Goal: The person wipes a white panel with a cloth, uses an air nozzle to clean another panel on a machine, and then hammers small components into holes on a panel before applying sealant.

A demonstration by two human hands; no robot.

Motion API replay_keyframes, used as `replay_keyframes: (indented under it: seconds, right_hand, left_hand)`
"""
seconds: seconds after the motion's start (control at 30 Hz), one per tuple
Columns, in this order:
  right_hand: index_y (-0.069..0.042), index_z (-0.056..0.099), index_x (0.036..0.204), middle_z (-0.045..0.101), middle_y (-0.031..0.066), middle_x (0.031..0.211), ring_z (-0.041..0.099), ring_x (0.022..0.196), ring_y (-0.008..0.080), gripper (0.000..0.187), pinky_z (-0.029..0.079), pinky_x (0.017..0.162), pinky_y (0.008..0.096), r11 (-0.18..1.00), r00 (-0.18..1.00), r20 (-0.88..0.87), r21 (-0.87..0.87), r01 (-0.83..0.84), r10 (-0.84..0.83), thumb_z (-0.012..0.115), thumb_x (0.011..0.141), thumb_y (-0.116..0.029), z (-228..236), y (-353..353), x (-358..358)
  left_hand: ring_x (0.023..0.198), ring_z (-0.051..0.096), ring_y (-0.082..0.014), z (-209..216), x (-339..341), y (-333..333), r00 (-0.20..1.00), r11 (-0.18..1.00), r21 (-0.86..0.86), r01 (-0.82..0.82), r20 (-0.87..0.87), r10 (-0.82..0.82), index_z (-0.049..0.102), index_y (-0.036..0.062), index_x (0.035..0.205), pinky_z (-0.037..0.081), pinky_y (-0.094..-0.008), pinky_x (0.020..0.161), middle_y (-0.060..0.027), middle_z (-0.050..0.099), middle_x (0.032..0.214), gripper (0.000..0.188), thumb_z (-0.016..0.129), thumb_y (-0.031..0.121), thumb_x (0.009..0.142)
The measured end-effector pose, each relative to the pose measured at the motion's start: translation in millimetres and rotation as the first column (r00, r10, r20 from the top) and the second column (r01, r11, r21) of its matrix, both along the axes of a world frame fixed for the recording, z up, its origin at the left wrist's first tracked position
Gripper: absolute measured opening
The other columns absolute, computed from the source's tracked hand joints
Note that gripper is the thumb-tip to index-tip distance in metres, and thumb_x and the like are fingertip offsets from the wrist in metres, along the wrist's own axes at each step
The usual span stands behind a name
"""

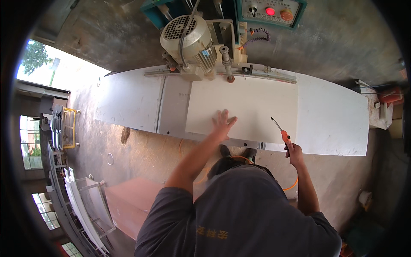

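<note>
A cream-white rectangular panel point(252, 100) lies flat on the machine's long worktable point(128, 103). My left hand point(221, 126) rests on the panel near its front edge, fingers spread and palm down. At the table's front edge, to the right, my right hand point(295, 155) is wrapped round an orange air blow gun point(285, 136). The gun's thin metal nozzle points forward and left over the panel, apart from my left hand. An orange hose point(292, 186) curves near my body; its joint with the gun is hidden.
Beyond the panel stands a machine with a grey motor point(188, 40) and a vertical spindle point(227, 62) over the panel's back edge. Its control box point(272, 13) shows a lit red button. A pinkish block point(130, 199) and a white-topped rack point(81, 205) stand behind me to the left.
</note>
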State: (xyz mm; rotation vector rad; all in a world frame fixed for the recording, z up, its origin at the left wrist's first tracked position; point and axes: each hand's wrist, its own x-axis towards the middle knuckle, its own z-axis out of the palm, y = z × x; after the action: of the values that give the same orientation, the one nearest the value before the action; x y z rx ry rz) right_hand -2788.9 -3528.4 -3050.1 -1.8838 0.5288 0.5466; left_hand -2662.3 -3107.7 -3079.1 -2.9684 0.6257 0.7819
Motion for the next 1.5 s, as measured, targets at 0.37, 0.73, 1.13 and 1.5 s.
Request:
replay_keyframes:
  seconds: [0.37, 0.73, 1.13, 1.5]
  right_hand:
    - [0.001, 0.072, 0.095, 0.061, 0.0041, 0.061, 0.061, 0.054, 0.0124, 0.065, 0.043, 0.042, 0.0302, 0.959, 0.911, -0.3, 0.105, -0.264, 0.284, 0.051, 0.106, -0.059, 90, 2, -19]
    - [-0.007, 0.071, 0.121, 0.063, 0.0037, 0.069, 0.061, 0.059, 0.0126, 0.048, 0.046, 0.047, 0.0322, 0.904, 0.907, -0.025, -0.08, -0.42, 0.42, 0.053, 0.109, -0.05, 115, 128, 62]
    - [-0.006, 0.075, 0.118, 0.064, 0.0042, 0.067, 0.058, 0.053, 0.0141, 0.045, 0.045, 0.046, 0.0318, 0.871, 0.943, -0.174, -0.458, 0.178, -0.284, 0.055, 0.109, -0.045, 102, -47, -45]
    - [-0.006, 0.075, 0.112, 0.062, 0.0004, 0.068, 0.061, 0.061, 0.0084, 0.05, 0.045, 0.047, 0.0285, 0.987, 0.945, -0.3, -0.048, -0.154, 0.133, 0.059, 0.105, -0.053, 120, 48, -16]
  left_hand:
    - [0.162, 0.006, -0.051, 16, -4, 5, 0.998, 0.994, -0.095, -0.055, -0.043, 0.051, 0.026, 0.0332, 0.169, 0.023, -0.0801, 0.118, -0.0233, 0.001, 0.177, 0.123, 0.097, 0.034, 0.068]
    - [0.137, 0.049, -0.0472, -19, -45, 149, 0.5, 0.52, -0.421, -0.743, 0.166, 0.85, 0.056, 0.0015, 0.144, 0.043, -0.0517, 0.114, -0.0266, 0.053, 0.148, 0.073, 0.08, 0.037, 0.085]
    - [0.085, 0.072, -0.033, -98, -121, 146, 0.06, -0.193, -0.341, -0.92, -0.61, 0.79, 0.077, -0.0055, 0.092, 0.055, -0.0473, 0.078, -0.0202, 0.076, 0.088, 0.067, 0.069, 0.061, 0.097]
    - [0.058, 0.047, -0.0131, -46, -87, 312, 0.244, 0.1, -0.63, -0.771, -0.147, 0.958, 0.065, -0.0009, 0.067, 0.041, -0.038, 0.056, -0.0043, 0.054, 0.056, 0.071, 0.07, 0.064, 0.097]
